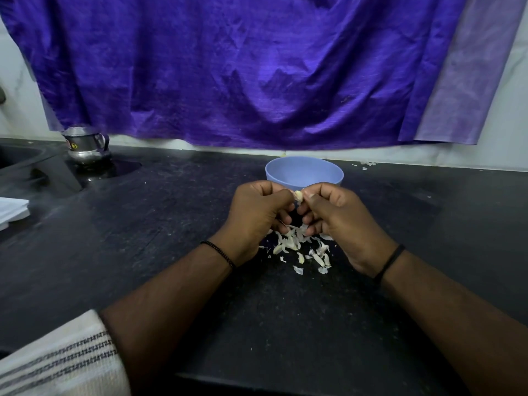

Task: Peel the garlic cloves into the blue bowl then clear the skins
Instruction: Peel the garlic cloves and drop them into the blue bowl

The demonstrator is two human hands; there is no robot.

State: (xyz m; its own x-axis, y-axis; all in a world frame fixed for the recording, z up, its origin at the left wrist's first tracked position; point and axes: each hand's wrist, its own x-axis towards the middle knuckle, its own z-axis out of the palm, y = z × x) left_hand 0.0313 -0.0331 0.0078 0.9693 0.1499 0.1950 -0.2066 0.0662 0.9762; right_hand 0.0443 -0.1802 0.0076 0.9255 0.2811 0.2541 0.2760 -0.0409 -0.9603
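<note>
You have one blue bowl [304,172] on the dark worktop [171,224], one garlic clove [299,195] in your hands, and a loose heap of skins [300,247] too many and too overlapped to count. Your two hands meet just in front of the bowl's near rim. Your left hand [257,218] and right hand [340,218] both have their fingers curled, and the thumb and forefinger tips of each pinch the clove from either side, so it sits right between the two sets of fingertips, above the worktop. The clove looks to stand roughly upright, its long axis running from the bowl side down toward you, though it is small and partly covered, so which end is the tip I cannot tell. The skins lie on the worktop directly under and on your side of your hands, well in front of the bowl. A few more scraps [365,164] lie to the right of the bowl by the wall. One steel jug [85,147] stands far left of the bowl, and a purple cloth [243,67] hangs behind it.
</note>
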